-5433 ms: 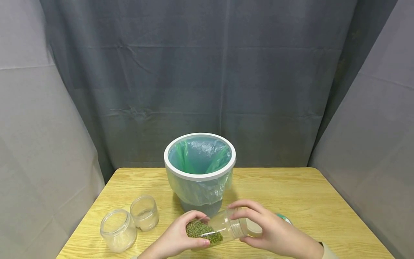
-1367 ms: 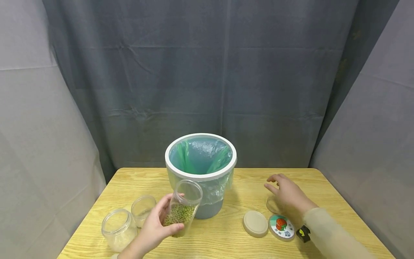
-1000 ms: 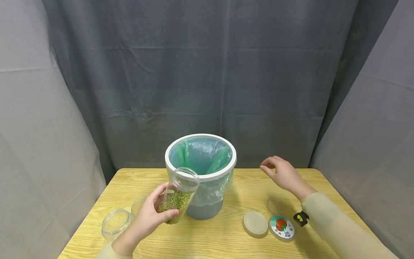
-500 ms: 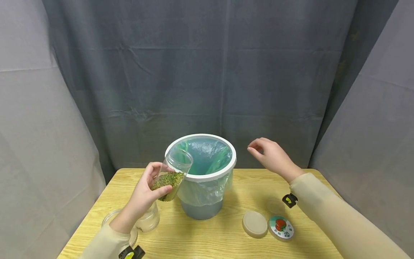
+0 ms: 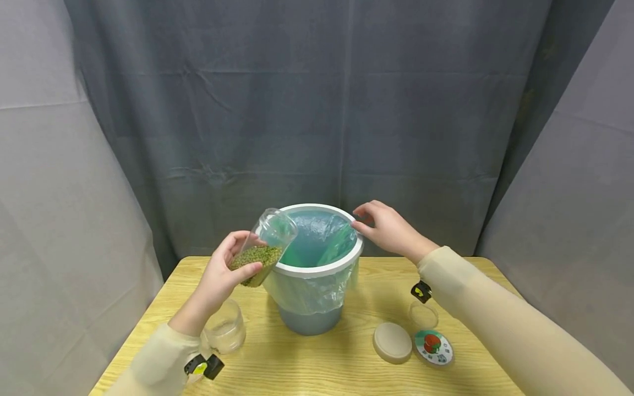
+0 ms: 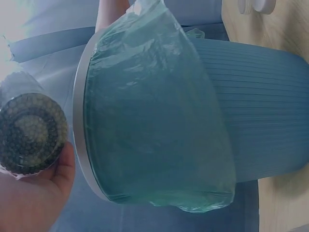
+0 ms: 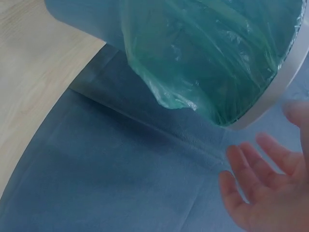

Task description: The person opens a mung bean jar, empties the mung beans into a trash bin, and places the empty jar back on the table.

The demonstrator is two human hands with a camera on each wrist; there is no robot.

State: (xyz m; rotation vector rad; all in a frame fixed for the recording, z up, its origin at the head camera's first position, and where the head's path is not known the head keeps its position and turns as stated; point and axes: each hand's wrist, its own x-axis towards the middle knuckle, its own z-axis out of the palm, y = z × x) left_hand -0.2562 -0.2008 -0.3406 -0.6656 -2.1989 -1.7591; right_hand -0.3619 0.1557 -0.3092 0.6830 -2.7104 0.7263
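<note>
My left hand (image 5: 220,272) grips a clear, lidless plastic jar (image 5: 277,230) about half full of green mung beans (image 5: 256,256). The jar tilts to the right, its mouth over the near left part of the white rim of a trash can (image 5: 317,270). In the left wrist view the jar's round base faces the camera, with beans (image 6: 31,130) showing through it. A thin green plastic bag (image 6: 154,121) lines the can and hangs over its outside. My right hand (image 5: 388,226) holds nothing; its fingers are loosely bent at the can's right rim.
A clear jar (image 5: 225,328) without a lid stands at the left; a second one is mostly hidden behind my left forearm. At the front right lie a beige lid (image 5: 392,342), a lid with a strawberry picture (image 5: 433,347) and a clear ring-like disc (image 5: 423,315).
My left hand has raised the jar of mung beans from the table's front to the can's rim. The right hand has left the lids and moved up and left to the rim.
</note>
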